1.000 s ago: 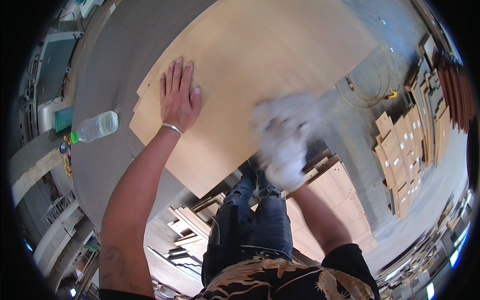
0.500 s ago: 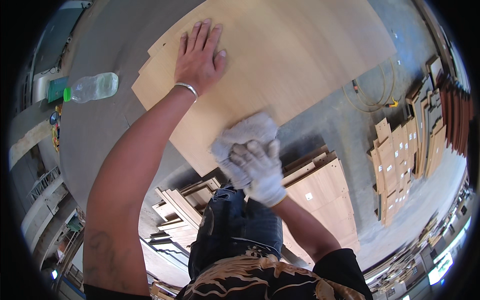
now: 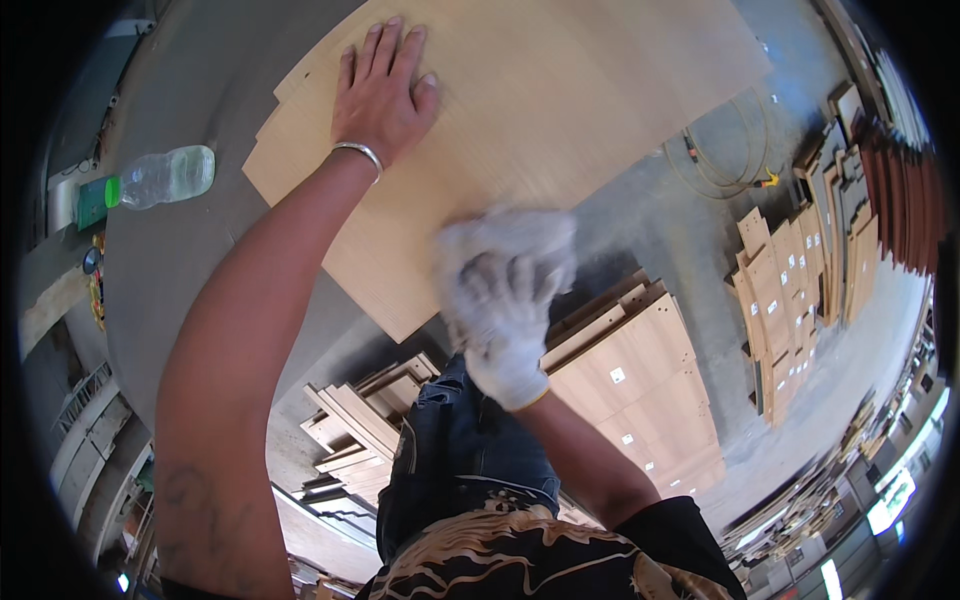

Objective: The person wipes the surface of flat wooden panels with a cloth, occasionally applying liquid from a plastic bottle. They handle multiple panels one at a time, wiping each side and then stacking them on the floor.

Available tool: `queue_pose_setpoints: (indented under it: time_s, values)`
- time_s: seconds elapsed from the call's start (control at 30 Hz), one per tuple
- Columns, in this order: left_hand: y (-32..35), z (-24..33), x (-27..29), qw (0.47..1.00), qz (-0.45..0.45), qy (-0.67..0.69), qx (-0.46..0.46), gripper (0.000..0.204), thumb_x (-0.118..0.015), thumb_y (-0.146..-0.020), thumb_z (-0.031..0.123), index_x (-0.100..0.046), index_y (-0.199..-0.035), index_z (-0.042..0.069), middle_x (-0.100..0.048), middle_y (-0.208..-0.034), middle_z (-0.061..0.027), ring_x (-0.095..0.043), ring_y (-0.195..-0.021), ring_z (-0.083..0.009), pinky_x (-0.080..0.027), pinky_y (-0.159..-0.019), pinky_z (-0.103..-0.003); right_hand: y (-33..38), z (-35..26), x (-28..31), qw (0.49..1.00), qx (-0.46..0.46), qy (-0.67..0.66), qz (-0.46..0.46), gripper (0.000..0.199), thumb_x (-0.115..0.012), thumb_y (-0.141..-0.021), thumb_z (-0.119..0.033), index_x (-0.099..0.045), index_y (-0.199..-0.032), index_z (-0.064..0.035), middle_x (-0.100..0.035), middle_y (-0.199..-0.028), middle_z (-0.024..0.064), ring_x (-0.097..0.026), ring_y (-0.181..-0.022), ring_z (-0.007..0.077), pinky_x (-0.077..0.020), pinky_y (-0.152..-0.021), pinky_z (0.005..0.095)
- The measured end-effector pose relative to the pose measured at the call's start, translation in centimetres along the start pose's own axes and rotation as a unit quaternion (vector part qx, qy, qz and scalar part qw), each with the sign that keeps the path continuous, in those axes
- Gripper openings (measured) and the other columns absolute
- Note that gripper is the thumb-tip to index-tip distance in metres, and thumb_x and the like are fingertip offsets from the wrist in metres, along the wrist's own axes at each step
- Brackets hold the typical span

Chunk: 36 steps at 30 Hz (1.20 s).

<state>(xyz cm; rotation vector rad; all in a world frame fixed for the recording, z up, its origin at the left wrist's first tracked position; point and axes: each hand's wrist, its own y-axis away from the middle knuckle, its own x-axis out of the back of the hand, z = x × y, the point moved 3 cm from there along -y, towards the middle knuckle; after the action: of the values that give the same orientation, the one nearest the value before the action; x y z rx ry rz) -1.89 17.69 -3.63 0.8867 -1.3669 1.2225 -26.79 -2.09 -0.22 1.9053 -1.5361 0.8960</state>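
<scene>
A wide, light-brown wooden panel (image 3: 560, 90) lies flat on a dark grey table surface (image 3: 190, 270). My bare left hand (image 3: 383, 95) rests flat on the panel's left part, fingers spread, with a silver bangle at the wrist. At the panel's near edge, my right hand (image 3: 508, 315), in a whitish work glove, presses a pale, fluffy cloth (image 3: 530, 235) against the wood. Motion blurs the cloth and the gloved fingers, and part of the edge is hidden under them.
Left of the panel, a clear plastic bottle with a green cap (image 3: 165, 178) lies on its side. Cut boards are stacked near my legs (image 3: 640, 370) and farther right (image 3: 785, 290). A yellowish hose (image 3: 735, 180) loops on the floor beyond the panel's right edge.
My right hand has slid the cloth a little to the right along the panel's near edge. My left hand keeps its place on the panel, and the whole view has shifted slightly.
</scene>
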Motion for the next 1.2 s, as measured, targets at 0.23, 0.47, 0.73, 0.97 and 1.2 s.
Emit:
queue_pose_setpoints:
  time_s: [0.23, 0.47, 0.73, 0.97, 1.2]
  values:
    - [0.2, 0.0, 0.4, 1.000, 0.009, 0.009, -0.008, 0.063, -0.047, -0.103, 0.033, -0.035, -0.163, 0.017, -0.030, -0.172, -0.0096, -0.024, -0.159, -0.0300, -0.016, -0.130, -0.051, -7.0, 6.3, 4.2, 0.984, -0.103, -0.004, 0.146, 0.042, -0.071, -0.088, -0.019, -0.071, -0.129, -0.0165, -0.060, -0.147, 0.0128, -0.039, -0.147, 0.0460, -0.0055, -0.125, 0.0691]
    - [0.7, -0.4, 0.1, 1.000, 0.003, -0.001, -0.010, 0.063, -0.046, -0.103, 0.034, -0.037, -0.162, 0.016, -0.032, -0.170, -0.0115, -0.026, -0.158, -0.0313, -0.016, -0.130, -0.051, -1.8, 0.3, 1.3, 0.997, -0.053, 0.043, -0.034, 0.048, -0.077, -0.080, -0.020, -0.072, -0.128, -0.0165, -0.057, -0.150, 0.0141, -0.028, -0.153, 0.0516, -0.0012, -0.121, 0.0775]
    - [0.5, -0.3, 0.2, 1.000, 0.002, -0.005, -0.006, 0.062, -0.048, -0.103, 0.031, -0.037, -0.163, 0.016, -0.031, -0.171, -0.0111, -0.026, -0.158, -0.0315, -0.018, -0.129, -0.052, -7.6, 6.9, 3.9, 0.973, -0.088, -0.007, 0.211, 0.047, -0.071, -0.084, -0.015, -0.071, -0.131, -0.0188, -0.057, -0.152, 0.0133, -0.034, -0.151, 0.0488, -0.0030, -0.123, 0.0736]
    - [0.2, -0.2, 0.6, 1.000, 0.014, -0.002, -0.013, 0.063, -0.049, -0.103, 0.031, -0.035, -0.163, 0.016, -0.031, -0.171, -0.0117, -0.026, -0.158, -0.0318, -0.018, -0.129, -0.052, -10.9, 10.6, 7.5, 0.972, -0.130, 0.090, 0.175, 0.037, -0.072, -0.090, -0.024, -0.073, -0.127, -0.0203, -0.055, -0.155, 0.0110, -0.033, -0.151, 0.0496, -0.0024, -0.127, 0.0670]
    - [0.9, -0.6, 0.2, 1.000, -0.008, -0.012, 0.001, 0.063, -0.047, -0.103, 0.031, -0.035, -0.163, 0.016, -0.031, -0.171, -0.0115, -0.025, -0.159, -0.0314, -0.017, -0.130, -0.051, -7.8, 7.4, 4.0, 0.978, -0.108, 0.025, 0.175, 0.050, -0.068, -0.090, -0.018, -0.065, -0.140, -0.0174, -0.048, -0.161, 0.0138, -0.025, -0.158, 0.0442, -0.0011, -0.125, 0.0706]
